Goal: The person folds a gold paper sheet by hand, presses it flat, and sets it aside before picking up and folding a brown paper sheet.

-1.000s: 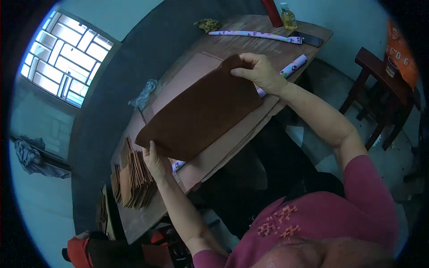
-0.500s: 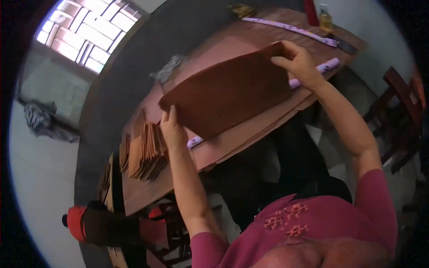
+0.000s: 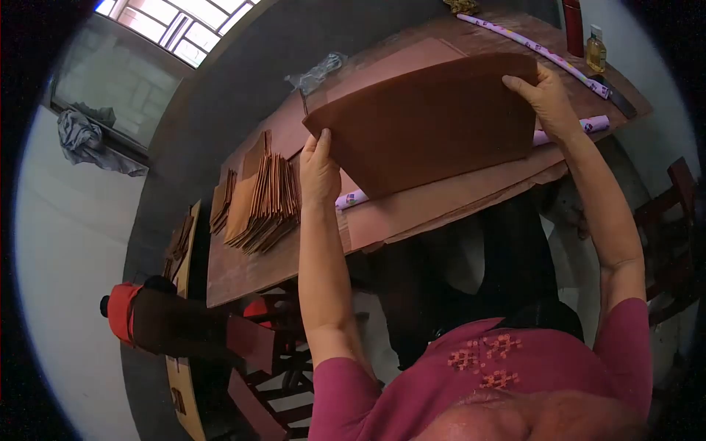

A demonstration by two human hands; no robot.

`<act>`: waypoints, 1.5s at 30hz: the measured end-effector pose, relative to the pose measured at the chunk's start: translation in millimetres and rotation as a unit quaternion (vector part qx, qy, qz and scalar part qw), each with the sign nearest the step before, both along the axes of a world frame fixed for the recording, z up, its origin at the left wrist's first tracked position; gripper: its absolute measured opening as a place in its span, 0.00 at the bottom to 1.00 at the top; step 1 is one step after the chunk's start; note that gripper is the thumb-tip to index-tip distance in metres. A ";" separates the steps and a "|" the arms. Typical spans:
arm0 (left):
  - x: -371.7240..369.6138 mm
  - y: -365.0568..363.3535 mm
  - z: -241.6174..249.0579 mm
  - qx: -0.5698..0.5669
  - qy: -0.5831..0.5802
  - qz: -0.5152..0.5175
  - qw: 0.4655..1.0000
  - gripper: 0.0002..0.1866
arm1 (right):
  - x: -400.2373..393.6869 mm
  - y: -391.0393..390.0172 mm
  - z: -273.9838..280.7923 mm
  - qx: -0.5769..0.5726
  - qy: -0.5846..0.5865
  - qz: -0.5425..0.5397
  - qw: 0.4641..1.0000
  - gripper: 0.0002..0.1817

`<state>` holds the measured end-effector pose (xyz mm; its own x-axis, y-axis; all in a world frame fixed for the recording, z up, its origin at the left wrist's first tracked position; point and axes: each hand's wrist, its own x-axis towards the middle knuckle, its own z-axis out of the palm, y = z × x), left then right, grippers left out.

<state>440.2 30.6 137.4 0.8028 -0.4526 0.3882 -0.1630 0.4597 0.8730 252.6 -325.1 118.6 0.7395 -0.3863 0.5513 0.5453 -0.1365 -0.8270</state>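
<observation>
A large stiff brown sheet (image 3: 426, 128) is held up on its long edge between my two hands, tilted and slightly bowed along the top. My left hand (image 3: 319, 170) pinches its left end, thumb on the near face. At the upper right corner my right hand (image 3: 548, 103) grips it, thumb in front and the other fingers partly hidden behind. Below and behind the sheet lies a purple patterned roll (image 3: 594, 124); its left end shows near my left wrist and its middle is covered. Flat pinkish-brown sheets (image 3: 441, 204) spread under it on the wooden table (image 3: 239, 275).
Folded brown paper pieces (image 3: 268, 206) stand bunched at the table's left. A second patterned roll (image 3: 529, 45), a bottle of yellow liquid (image 3: 596, 50) and crumpled clear plastic (image 3: 318, 73) lie farther back. A person in dark clothing and red (image 3: 176, 323) is at lower left, by chairs (image 3: 254, 345).
The camera view has turned, so the table and window sit higher and farther right. Both hands keep hold of the brown sheet, whose top edge now looks more level.
</observation>
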 end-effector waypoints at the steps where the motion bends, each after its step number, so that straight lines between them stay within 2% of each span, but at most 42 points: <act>1: 2.0 1.1 2.0 0.002 0.002 -0.014 1.000 0.14 | 3.3 -1.8 1.7 -0.001 0.002 0.001 1.000 0.15; 7: 8.7 6.0 7.4 0.025 -0.011 -0.029 0.999 0.14 | 16.0 -4.7 7.9 -0.008 0.045 -0.017 0.999 0.16; 10: 12.3 7.4 9.0 0.025 -0.020 -0.031 0.999 0.15 | 19.0 -10.9 8.6 -0.020 0.042 0.000 0.999 0.16; 12: 14.0 8.2 9.5 0.014 -0.025 -0.046 0.999 0.15 | 22.5 -17.2 13.5 -0.028 0.036 0.049 0.998 0.16; 16: 22.0 10.4 8.0 0.006 -0.036 -0.053 0.998 0.15 | 26.9 -14.6 12.8 -0.036 0.016 0.032 0.999 0.14; 19: 25.8 14.2 6.9 0.004 -0.025 -0.053 0.998 0.15 | 26.5 -12.2 12.3 0.002 -0.013 0.086 0.996 0.14; 21: 20.5 13.6 8.2 0.005 -0.023 -0.060 0.998 0.14 | 24.1 -10.4 13.7 -0.008 -0.004 0.060 0.998 0.14; 26: 16.5 11.0 8.6 0.021 -0.062 -0.002 0.998 0.13 | 22.3 -14.9 13.2 0.001 0.042 0.037 0.998 0.15; 33: 18.5 15.0 8.4 0.047 -0.049 0.000 0.998 0.13 | 23.2 -17.4 14.9 -0.030 0.053 0.009 0.998 0.15; 35: 16.3 11.1 9.7 0.033 -0.070 0.015 0.997 0.13 | 24.4 -18.0 14.8 -0.046 0.057 -0.001 0.997 0.16; 38: 14.9 13.1 14.0 0.098 -0.091 0.045 0.990 0.15 | 20.3 -17.1 19.0 -0.096 0.071 -0.037 0.992 0.16; 39: 13.9 15.2 15.6 0.104 -0.079 0.025 0.991 0.15 | 21.8 -17.5 21.5 -0.111 0.069 -0.039 0.991 0.16; 42: 21.0 8.1 17.3 0.067 -0.038 0.031 0.997 0.16 | 26.4 -13.4 26.8 -0.132 0.063 -0.042 0.988 0.15; 45: 41.7 3.4 21.9 0.072 -0.048 0.032 0.996 0.17 | 28.7 -8.9 33.1 -0.149 0.059 -0.046 0.986 0.15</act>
